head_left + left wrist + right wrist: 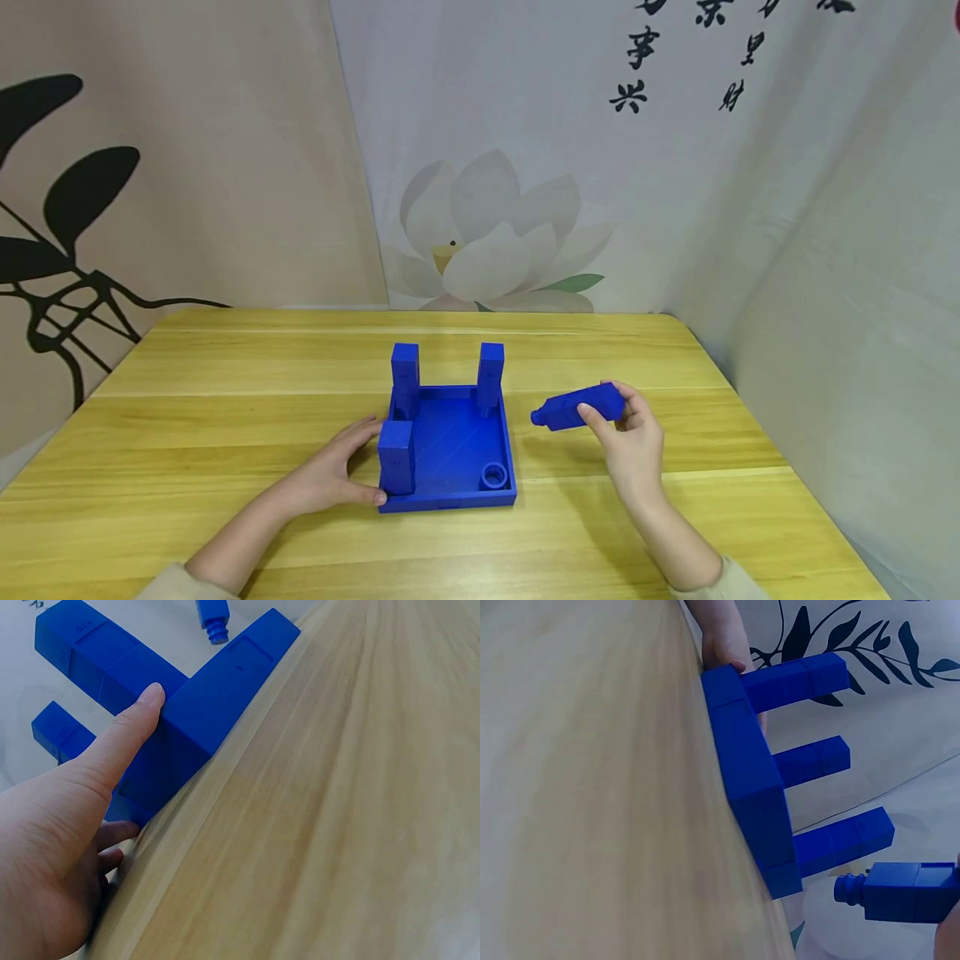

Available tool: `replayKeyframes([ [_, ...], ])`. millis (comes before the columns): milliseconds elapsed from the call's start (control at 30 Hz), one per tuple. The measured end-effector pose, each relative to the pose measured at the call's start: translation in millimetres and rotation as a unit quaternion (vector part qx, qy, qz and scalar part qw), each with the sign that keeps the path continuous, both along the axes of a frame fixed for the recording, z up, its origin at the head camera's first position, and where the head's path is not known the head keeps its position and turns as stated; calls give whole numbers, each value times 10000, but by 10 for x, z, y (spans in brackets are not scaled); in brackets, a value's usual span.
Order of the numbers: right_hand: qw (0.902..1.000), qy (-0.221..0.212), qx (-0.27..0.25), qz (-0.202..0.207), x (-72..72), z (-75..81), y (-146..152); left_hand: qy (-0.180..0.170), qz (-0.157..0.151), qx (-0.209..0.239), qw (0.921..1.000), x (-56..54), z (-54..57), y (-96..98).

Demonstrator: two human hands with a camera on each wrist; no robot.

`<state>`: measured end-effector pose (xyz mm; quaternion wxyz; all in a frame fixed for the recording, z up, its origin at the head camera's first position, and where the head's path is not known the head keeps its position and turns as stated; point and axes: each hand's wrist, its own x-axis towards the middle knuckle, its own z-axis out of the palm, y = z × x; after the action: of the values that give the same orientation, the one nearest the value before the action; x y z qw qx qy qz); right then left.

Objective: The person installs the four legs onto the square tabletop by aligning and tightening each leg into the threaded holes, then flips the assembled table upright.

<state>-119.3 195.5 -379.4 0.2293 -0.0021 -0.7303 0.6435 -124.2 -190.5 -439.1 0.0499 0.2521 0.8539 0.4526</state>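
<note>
A blue square base (450,446) with a raised rim lies on the table. Three blue square posts stand upright at its corners: near left (396,458), far left (406,379) and far right (491,375). Its near right corner bears an open round socket (493,476). My left hand (330,471) grips the base's left side, thumb at the near corner, fingers farther back. Right of the base, my right hand (633,442) holds a loose blue post (581,407) in the air between thumb and fingers. The post tilts, its threaded end (849,889) pointing left toward the base.
The wooden table (300,375) extends around the base on all sides. Behind it hangs a pale cloth (510,100) printed with a lotus and black characters, and another cloth (225,150) with dark leaves. More cloth (862,333) hangs along the right edge.
</note>
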Motion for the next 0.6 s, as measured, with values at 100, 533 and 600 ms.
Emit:
replayKeyframes([
  [100, 9997, 93, -128, 189, -5, 39, -27, -26, -8, 8, 10000, 0, 3, -5],
  [533, 9948, 459, -536, 740, -7, 184, -144, -45, -52, 53, 10000, -3, 11, 1],
  [600, 9932, 513, -626, 836, -11, 194, -161, -21, -63, 67, 10000, -6, 11, 1],
])
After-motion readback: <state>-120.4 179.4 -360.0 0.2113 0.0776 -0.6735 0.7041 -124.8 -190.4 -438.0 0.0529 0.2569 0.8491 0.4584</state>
